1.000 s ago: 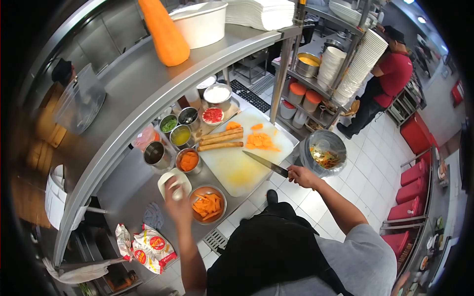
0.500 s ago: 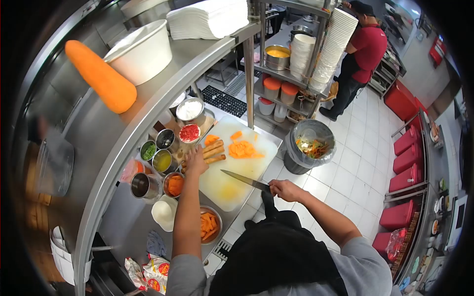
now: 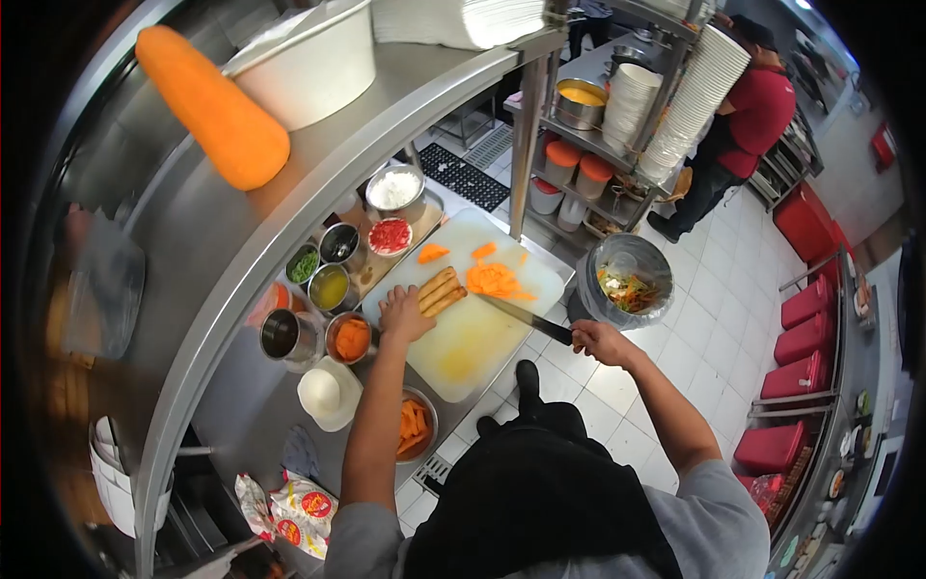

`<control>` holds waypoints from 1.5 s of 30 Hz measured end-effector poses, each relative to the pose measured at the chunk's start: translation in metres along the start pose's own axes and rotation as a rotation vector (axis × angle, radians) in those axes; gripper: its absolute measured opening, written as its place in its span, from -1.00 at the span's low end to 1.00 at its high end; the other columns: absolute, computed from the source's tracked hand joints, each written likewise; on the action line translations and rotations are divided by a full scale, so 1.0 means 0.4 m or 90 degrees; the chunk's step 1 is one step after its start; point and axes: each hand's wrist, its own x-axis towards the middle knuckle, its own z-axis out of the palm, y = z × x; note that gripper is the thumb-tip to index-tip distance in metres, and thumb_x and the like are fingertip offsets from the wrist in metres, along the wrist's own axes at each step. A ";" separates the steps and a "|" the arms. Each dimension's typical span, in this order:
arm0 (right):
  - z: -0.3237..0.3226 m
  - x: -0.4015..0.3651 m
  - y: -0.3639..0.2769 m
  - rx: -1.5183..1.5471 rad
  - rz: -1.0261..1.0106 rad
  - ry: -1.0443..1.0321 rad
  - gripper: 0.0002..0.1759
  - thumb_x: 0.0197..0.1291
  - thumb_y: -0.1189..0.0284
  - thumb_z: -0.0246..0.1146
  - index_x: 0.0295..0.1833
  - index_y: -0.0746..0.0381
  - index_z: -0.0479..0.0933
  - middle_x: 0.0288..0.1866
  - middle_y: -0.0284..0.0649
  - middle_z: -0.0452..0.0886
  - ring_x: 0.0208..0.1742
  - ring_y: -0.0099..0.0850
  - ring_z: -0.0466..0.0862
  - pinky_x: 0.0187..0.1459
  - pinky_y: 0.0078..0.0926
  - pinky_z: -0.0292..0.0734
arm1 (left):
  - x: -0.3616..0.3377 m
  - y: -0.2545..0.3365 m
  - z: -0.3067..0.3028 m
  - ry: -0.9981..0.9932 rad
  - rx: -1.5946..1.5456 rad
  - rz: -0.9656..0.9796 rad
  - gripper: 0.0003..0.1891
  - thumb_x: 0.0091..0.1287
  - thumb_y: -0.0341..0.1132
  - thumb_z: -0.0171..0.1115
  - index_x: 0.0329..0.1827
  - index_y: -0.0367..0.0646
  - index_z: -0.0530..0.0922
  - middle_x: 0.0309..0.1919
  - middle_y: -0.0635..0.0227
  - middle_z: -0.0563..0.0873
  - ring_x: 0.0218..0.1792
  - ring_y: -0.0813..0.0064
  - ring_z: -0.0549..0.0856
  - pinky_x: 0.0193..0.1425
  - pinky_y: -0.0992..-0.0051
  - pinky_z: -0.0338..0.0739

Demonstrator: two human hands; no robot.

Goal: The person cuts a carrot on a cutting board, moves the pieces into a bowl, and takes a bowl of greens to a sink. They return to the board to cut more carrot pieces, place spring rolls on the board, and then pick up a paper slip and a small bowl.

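Several golden-brown fried rolls (image 3: 443, 292) lie side by side on a white cutting board (image 3: 482, 343). My left hand (image 3: 405, 318) rests over their left ends, fingers curved against them, steadying them. In my right hand (image 3: 600, 342) is the handle of a long kitchen knife (image 3: 529, 317). Its blade lies over the board, the tip just right of the rolls. Sliced carrot (image 3: 494, 280) is piled beyond the tip, with a few loose pieces nearby. A yellowish stain marks the near part of the board.
Left of the board stand metal cups with green herbs (image 3: 303, 264), yellow liquid (image 3: 330, 288) and orange pieces (image 3: 352, 338), plus a bowl of red food (image 3: 390, 235). A carrot-stick bowl (image 3: 413, 425) sits nearer. A lined bin (image 3: 627, 280) stands right; a co-worker (image 3: 752, 125) is behind.
My left hand and the rolls have shifted right on the board. The knife has moved forward, its tip now close to the rolls' right ends. The whole view has turned slightly.
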 end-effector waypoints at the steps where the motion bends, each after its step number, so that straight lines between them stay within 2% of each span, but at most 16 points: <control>1: 0.003 0.010 0.031 0.015 -0.042 0.019 -0.67 0.62 0.33 0.09 0.22 0.34 0.57 -0.23 -0.19 0.78 -0.22 -0.37 0.79 -0.16 -0.33 0.71 | -0.015 -0.001 0.014 0.017 -0.018 -0.006 -0.21 0.04 -0.02 0.55 0.34 -0.15 0.50 0.28 0.04 0.54 0.41 0.01 0.48 0.47 -0.07 0.35; 3: -0.001 0.008 0.039 0.014 -0.037 0.005 -0.67 0.62 0.32 0.08 0.22 0.34 0.56 -0.23 -0.19 0.78 -0.23 -0.37 0.79 -0.17 -0.35 0.70 | -0.049 0.000 0.059 0.076 -0.029 -0.024 -0.23 0.07 -0.04 0.53 0.35 -0.18 0.50 0.30 0.01 0.53 0.42 -0.01 0.47 0.46 -0.03 0.37; 10: 0.041 0.030 -0.030 -0.026 -0.029 0.055 -0.66 0.63 0.30 0.09 0.21 0.34 0.56 -0.29 -0.14 0.77 -0.32 -0.30 0.77 -0.19 -0.31 0.67 | -0.144 0.059 0.043 0.013 -0.067 -0.129 -0.13 0.13 0.07 0.57 0.45 -0.18 0.47 0.40 -0.03 0.49 0.48 0.00 0.41 0.52 -0.02 0.29; 12: 0.056 0.024 -0.023 -0.048 -0.062 0.078 -0.66 0.63 0.30 0.10 0.22 0.34 0.55 -0.30 -0.11 0.77 -0.33 -0.25 0.77 -0.18 -0.28 0.66 | -0.183 0.046 0.064 0.184 -0.095 -0.101 -0.06 0.17 0.17 0.55 0.51 -0.22 0.41 0.38 0.01 0.49 0.47 0.01 0.40 0.52 -0.03 0.30; 15: 0.085 0.034 -0.029 -0.063 -0.114 0.104 -0.66 0.62 0.30 0.11 0.22 0.35 0.55 -0.31 -0.06 0.77 -0.33 -0.18 0.77 -0.18 -0.24 0.66 | -0.318 -0.004 0.044 0.399 -0.257 -0.061 -0.26 0.26 -0.05 0.57 0.42 -0.25 0.51 0.41 -0.04 0.43 0.45 -0.01 0.42 0.50 -0.01 0.35; 17: 0.092 0.025 -0.047 -0.068 -0.111 0.114 -0.67 0.62 0.32 0.13 0.22 0.36 0.54 -0.31 -0.07 0.76 -0.29 -0.17 0.79 -0.16 -0.24 0.66 | -0.448 -0.042 -0.008 0.494 -0.295 -0.178 -0.32 0.25 -0.16 0.59 0.38 -0.23 0.54 0.39 -0.07 0.43 0.43 -0.07 0.43 0.49 -0.01 0.37; 19: 0.108 0.022 -0.038 -0.030 -0.109 0.118 -0.67 0.62 0.33 0.12 0.22 0.36 0.54 -0.31 -0.07 0.75 -0.28 -0.18 0.79 -0.16 -0.26 0.66 | -0.551 -0.131 0.005 0.611 -0.125 -0.287 -0.32 0.22 -0.18 0.61 0.38 -0.20 0.56 0.43 -0.12 0.41 0.46 -0.14 0.40 0.49 -0.04 0.36; 24: 0.107 0.019 -0.051 -0.012 -0.075 0.089 -0.64 0.66 0.28 0.06 0.24 0.35 0.53 -0.29 -0.12 0.74 -0.32 -0.31 0.75 -0.18 -0.34 0.65 | -0.642 -0.318 0.093 0.532 -0.060 -0.408 -0.46 0.21 -0.20 0.59 0.24 -0.18 0.68 0.50 -0.23 0.38 0.48 -0.26 0.40 0.46 -0.07 0.37; 27: 0.100 0.017 -0.068 -0.025 -0.075 0.079 -0.62 0.67 0.26 0.06 0.25 0.35 0.53 -0.29 -0.13 0.75 -0.32 -0.34 0.75 -0.19 -0.34 0.65 | -0.659 -0.353 0.080 0.465 -0.258 -0.356 -0.62 0.27 -0.27 0.55 0.09 -0.25 0.69 0.45 -0.20 0.45 0.40 -0.21 0.51 0.42 -0.04 0.42; 29: 0.101 0.011 -0.071 -0.029 -0.069 0.082 -0.63 0.67 0.27 0.06 0.25 0.35 0.53 -0.30 -0.13 0.75 -0.32 -0.32 0.76 -0.19 -0.34 0.66 | -0.687 -0.300 -0.005 0.637 -0.231 -0.327 -0.75 0.32 -0.39 0.48 -0.02 -0.29 0.66 0.31 -0.13 0.57 0.26 -0.13 0.63 0.37 0.04 0.48; 32: 0.107 0.006 -0.055 -0.014 -0.101 0.101 -0.63 0.66 0.29 0.06 0.26 0.35 0.52 -0.29 -0.11 0.76 -0.29 -0.30 0.78 -0.19 -0.32 0.66 | -0.708 -0.253 -0.131 0.736 -0.296 -0.265 -0.79 0.33 -0.46 0.44 -0.04 -0.28 0.65 0.21 -0.04 0.64 0.23 -0.07 0.65 0.37 0.10 0.48; 37: 0.135 -0.004 -0.013 -0.031 -0.123 0.129 -0.66 0.62 0.29 0.08 0.13 0.35 0.58 -0.30 -0.04 0.78 -0.32 -0.15 0.80 -0.17 -0.21 0.69 | -0.817 -0.112 -0.381 0.413 -0.491 -0.031 -0.71 0.14 -0.56 0.50 -0.07 -0.24 0.65 0.28 0.07 0.64 0.32 0.06 0.64 0.43 0.22 0.50; 39: 0.147 0.008 0.016 -0.027 -0.158 0.153 -0.66 0.61 0.28 0.08 0.09 0.34 0.60 -0.32 -0.03 0.78 -0.31 -0.11 0.81 -0.16 -0.18 0.69 | -0.878 -0.055 -0.512 0.353 -0.521 0.178 -0.67 0.08 -0.52 0.56 -0.10 -0.21 0.65 0.32 0.03 0.63 0.34 0.04 0.64 0.45 0.17 0.48; 42: 0.152 0.017 0.017 -0.034 -0.181 0.155 -0.67 0.61 0.34 0.01 0.06 0.36 0.58 -0.34 -0.15 0.77 -0.38 -0.35 0.77 -0.23 -0.32 0.69 | -0.959 0.049 -0.697 0.600 -0.460 0.324 -0.74 0.12 -0.42 0.57 -0.23 -0.20 0.61 0.32 -0.22 0.60 0.34 -0.07 0.62 0.43 0.09 0.50; 43: 0.151 0.020 0.010 -0.031 -0.179 0.149 -0.66 0.60 0.34 0.01 0.08 0.37 0.58 -0.35 -0.16 0.77 -0.39 -0.35 0.76 -0.22 -0.31 0.69 | -0.987 0.086 -0.744 0.741 -0.528 0.267 -0.72 0.18 -0.29 0.57 -0.32 -0.17 0.57 0.27 -0.22 0.63 0.28 -0.03 0.66 0.43 0.07 0.50; 45: 0.143 0.028 -0.005 -0.031 -0.170 0.142 -0.64 0.60 0.33 0.00 0.11 0.39 0.58 -0.36 -0.18 0.77 -0.38 -0.38 0.76 -0.20 -0.30 0.69 | -1.008 0.071 -0.851 1.100 -0.284 0.238 -0.54 0.41 0.10 0.34 -0.17 -0.19 0.54 0.13 -0.04 0.69 0.11 0.07 0.72 0.32 0.12 0.59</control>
